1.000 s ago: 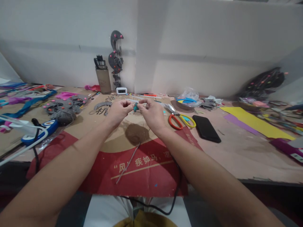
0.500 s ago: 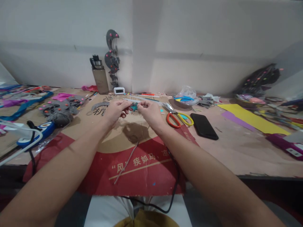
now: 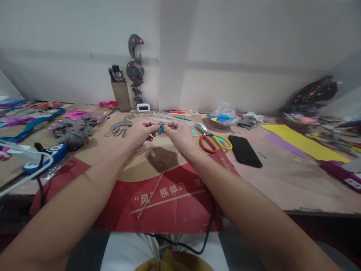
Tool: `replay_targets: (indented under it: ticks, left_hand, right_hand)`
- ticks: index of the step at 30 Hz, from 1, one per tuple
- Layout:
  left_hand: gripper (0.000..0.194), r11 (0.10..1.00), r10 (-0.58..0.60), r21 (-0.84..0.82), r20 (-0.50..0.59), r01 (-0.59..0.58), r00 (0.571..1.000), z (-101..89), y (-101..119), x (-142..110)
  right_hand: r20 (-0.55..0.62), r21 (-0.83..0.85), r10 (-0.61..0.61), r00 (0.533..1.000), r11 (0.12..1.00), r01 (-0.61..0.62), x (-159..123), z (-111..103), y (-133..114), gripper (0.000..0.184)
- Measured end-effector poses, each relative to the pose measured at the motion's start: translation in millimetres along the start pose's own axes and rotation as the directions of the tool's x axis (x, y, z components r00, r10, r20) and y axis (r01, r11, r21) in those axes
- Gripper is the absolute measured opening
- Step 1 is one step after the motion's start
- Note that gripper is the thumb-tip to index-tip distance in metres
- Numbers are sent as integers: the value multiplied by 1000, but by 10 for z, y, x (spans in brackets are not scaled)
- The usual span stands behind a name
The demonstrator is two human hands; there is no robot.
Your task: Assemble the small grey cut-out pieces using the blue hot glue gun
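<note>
Between my two hands is a small teal star-shaped piece (image 3: 161, 128), held up above the cardboard sheet (image 3: 132, 165). My left hand (image 3: 143, 132) pinches its left side between thumb and fingertips. On its right side, my right hand (image 3: 178, 132) grips it with thumb and forefinger. Below them a thin grey cord (image 3: 150, 196) lies across the red printed part of the sheet. Scissors (image 3: 210, 139) with one red and one yellow handle rest just right of my right hand. A grey crescent cutout (image 3: 124, 125) lies left of my left hand.
Right of the scissors lies a black phone (image 3: 244, 151). A bottle (image 3: 120, 92) and a small white clock (image 3: 143, 108) stand at the back. A bowl (image 3: 220, 123) holds plastic wrap. Leftward are a grey yarn ball (image 3: 76, 140) and a blue power strip (image 3: 46, 158). Yellow paper (image 3: 304, 143) lies right.
The teal piece has been turned between my fingers, and its star outline shows more plainly than one second ago. My left fingers have shifted on it. The view has swayed slightly.
</note>
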State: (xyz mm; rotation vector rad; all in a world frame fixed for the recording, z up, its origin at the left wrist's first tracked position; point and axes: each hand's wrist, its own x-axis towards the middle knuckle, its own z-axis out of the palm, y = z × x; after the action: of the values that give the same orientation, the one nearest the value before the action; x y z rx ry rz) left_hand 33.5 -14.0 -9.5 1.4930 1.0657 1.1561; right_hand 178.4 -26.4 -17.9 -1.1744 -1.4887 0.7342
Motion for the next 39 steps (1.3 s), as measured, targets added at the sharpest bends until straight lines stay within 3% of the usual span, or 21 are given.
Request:
replay_targets:
  ticks: [15, 25, 39]
  left_hand:
    - [15, 1000, -3, -30, -11, 3, 1000, 21, -21, 17]
    - [16, 945, -102, -300, 104, 129, 989, 10, 94, -44]
    - [19, 992, -58, -110, 63, 65, 996, 16, 30, -26]
  right_hand:
    - [15, 77, 28, 999, 997, -29, -38, 45, -40, 15]
    - [5, 96, 86, 996, 992, -86, -6, -4, -13, 13]
    - [11, 58, 89, 996, 994, -89, -46, 21, -63, 13]
